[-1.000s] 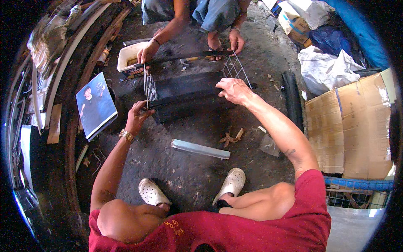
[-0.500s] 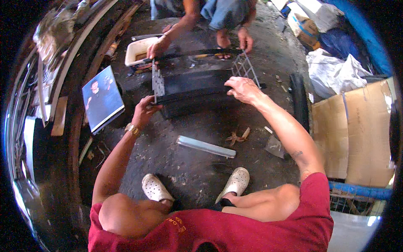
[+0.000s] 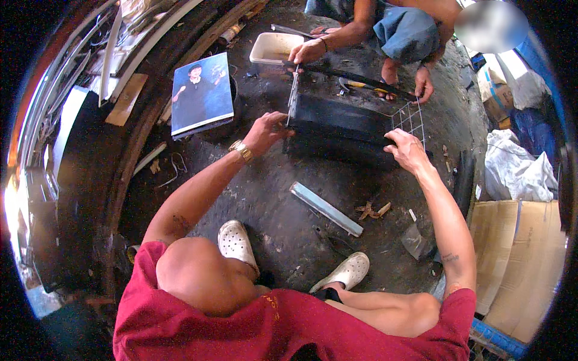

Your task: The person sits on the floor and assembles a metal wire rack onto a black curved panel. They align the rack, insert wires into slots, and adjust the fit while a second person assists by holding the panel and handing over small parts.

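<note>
A black-barred frame with metal wire-mesh ends (image 3: 409, 120) is held level just over a long black box-like piece (image 3: 343, 117) on the ground. My left hand (image 3: 269, 132) has its fingers closed on the frame's near left corner, beside the left mesh end, seen almost edge-on. At the near right corner my right hand (image 3: 408, 150) pinches the near bar, next to the right mesh end. Across from me, another person's hands (image 3: 308, 52) hold the far bar (image 3: 355, 80) at both ends. My fingertips are partly hidden behind the frame.
A pale blue-grey strip (image 3: 326, 209) and dry leaves (image 3: 373, 210) lie on the dark floor before my feet. A picture board (image 3: 201, 96) and a cream tub (image 3: 276, 49) are at the left. Cardboard (image 3: 518, 259) and a white sack (image 3: 519, 165) line the right.
The whole view has shifted and tilted, so the frame now appears farther right and slanted. My hands and the other person's hands keep their holds on it.
</note>
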{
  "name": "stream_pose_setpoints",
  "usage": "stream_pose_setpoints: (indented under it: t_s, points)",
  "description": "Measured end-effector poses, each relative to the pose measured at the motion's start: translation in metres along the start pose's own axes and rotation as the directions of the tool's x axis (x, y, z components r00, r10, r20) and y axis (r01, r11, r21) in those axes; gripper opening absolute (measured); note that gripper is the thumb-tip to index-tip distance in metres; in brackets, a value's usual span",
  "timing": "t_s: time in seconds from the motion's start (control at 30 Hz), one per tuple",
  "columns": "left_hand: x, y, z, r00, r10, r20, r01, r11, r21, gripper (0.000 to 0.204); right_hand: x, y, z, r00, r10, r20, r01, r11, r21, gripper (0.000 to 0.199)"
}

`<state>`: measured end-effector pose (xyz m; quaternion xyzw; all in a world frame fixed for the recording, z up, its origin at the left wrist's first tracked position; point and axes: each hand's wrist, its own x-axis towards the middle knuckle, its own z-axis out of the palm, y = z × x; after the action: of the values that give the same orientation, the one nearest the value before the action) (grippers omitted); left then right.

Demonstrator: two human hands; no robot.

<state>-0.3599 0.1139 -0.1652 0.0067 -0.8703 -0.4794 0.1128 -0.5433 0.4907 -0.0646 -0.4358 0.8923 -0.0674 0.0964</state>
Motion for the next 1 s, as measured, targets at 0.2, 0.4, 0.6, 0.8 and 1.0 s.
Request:
stream_pose_setpoints:
  t_s: [0.2, 0.4, 0.6, 0.8, 1.0]
  points:
    - [0.0, 0.001, 0.0, 1.0, 0.002, -0.017, -0.002, 1.0, 0.008, 0.042, 0.003, 0.0, 0.001, 1.0, -0.004, -0.005, 0.004, 1.0, 0.008, 0.033]
    - [0.001, 0.002, -0.001, 0.997, 0.062, -0.039, -0.06, 0.996, 0.065, 0.044, 0.003, -0.001, 0.0, 0.999, -0.05, -0.016, 0.051, 0.998, 0.021, 0.032]
    - [-0.002, 0.0, 0.003, 0.995, 0.007, -0.097, -0.016, 0.996, -0.085, 0.048, 0.004, -0.003, 0.002, 0.999, -0.048, -0.014, 0.048, 0.999, 0.012, 0.032]
    - [-0.006, 0.007, 0.003, 0.989, -0.064, -0.132, 0.055, 0.996, -0.073, 0.049, 0.005, -0.005, 0.001, 0.999, -0.046, -0.001, 0.046, 0.999, -0.021, 0.032]
    - [-0.008, 0.011, 0.003, 0.987, 0.007, -0.16, 0.001, 0.999, 0.047, 0.045, 0.004, -0.007, 0.0, 1.0, -0.026, 0.005, 0.026, 1.0, -0.012, 0.033]
